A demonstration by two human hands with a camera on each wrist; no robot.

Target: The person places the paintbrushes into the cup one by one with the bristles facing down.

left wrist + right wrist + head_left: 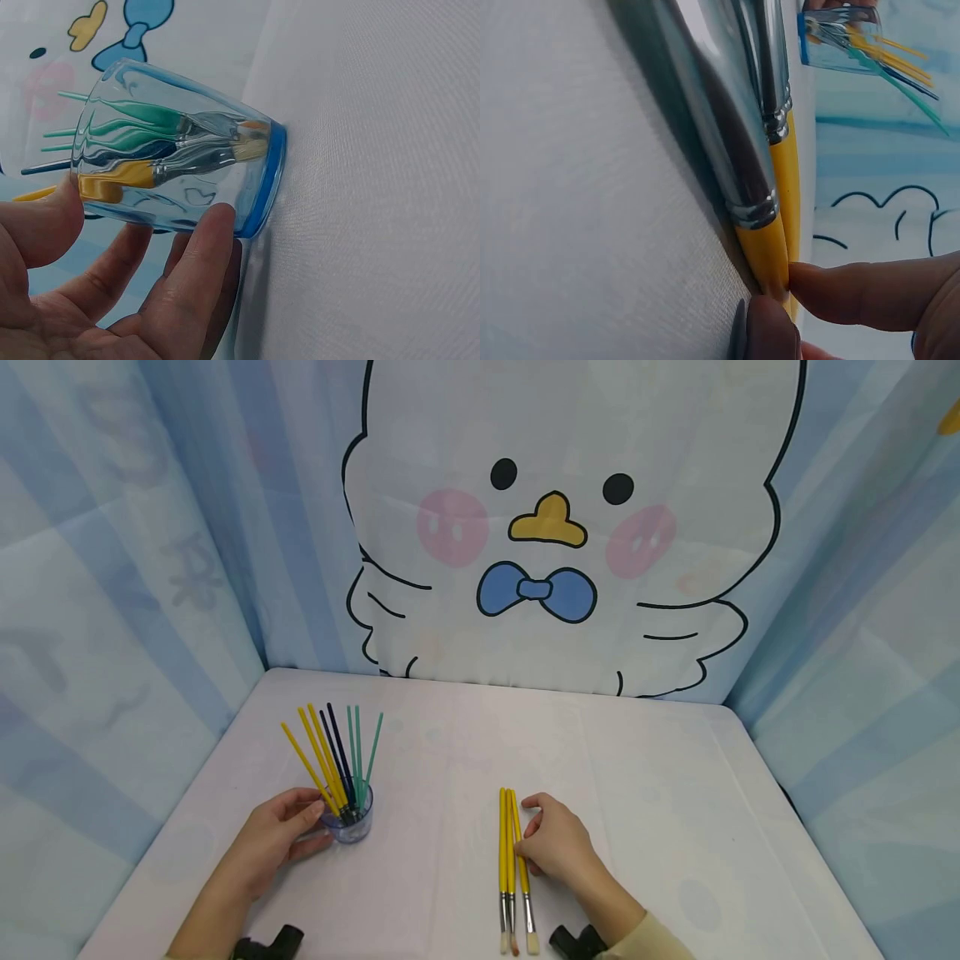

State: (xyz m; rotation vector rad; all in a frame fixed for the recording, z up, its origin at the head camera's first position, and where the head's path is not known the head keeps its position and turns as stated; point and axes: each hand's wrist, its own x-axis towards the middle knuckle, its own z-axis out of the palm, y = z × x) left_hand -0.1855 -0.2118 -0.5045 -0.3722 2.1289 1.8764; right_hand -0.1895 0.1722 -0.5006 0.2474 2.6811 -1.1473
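At the left of the table, my left hand holds a clear bluish plastic cup, thumb near the rim and fingers along its side in the left wrist view. Several paintbrushes with yellow, dark blue and green handles lean in that cup, bristles down. My right hand pinches the handle of a yellow paintbrush between thumb and finger. Two more yellow paintbrushes lie close alongside on its left. All three point their bristles toward me, and the pinched one slants slightly.
A white cloth covers the table. Behind it hangs a curtain printed with a cartoon chick, with blue striped curtains at the sides. Black wrist devices show at the bottom edge.
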